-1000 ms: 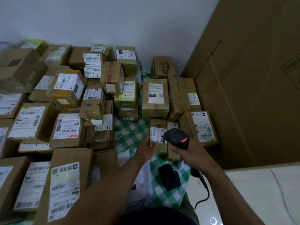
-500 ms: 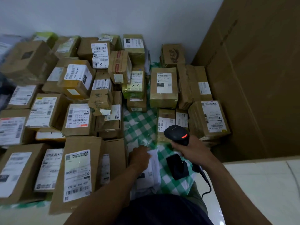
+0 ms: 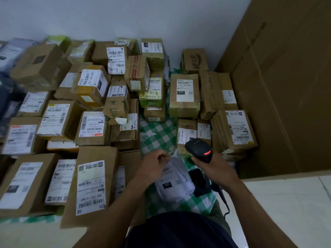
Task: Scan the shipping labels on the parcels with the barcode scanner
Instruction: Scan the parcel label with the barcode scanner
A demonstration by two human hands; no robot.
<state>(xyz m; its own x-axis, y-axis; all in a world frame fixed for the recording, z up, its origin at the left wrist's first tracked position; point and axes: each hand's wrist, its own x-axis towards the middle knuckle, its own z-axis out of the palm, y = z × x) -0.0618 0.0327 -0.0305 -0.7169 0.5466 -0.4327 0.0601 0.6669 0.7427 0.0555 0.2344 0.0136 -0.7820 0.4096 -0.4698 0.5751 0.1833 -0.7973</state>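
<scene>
My right hand [image 3: 216,169] grips a black barcode scanner [image 3: 198,149] with a red light on its head, held just above the green checked cloth [image 3: 157,136]. My left hand [image 3: 154,167] pinches the top edge of a white plastic mailer bag [image 3: 174,181] that bears a label, lifting it off the cloth beside the scanner. A small brown parcel [image 3: 185,133] with a white label lies just beyond the scanner's head. Many cardboard parcels with shipping labels cover the floor to the left and ahead.
A tall labelled box [image 3: 91,183] stands at my lower left. A very large cardboard carton [image 3: 286,86] walls off the right side. A black scanner stand [image 3: 199,183] sits on the cloth under my right wrist. The white wall is behind the pile.
My left hand left the small brown parcel, came back toward me and took hold of the white mailer bag, raising it. The scanner stayed nearly in place.
</scene>
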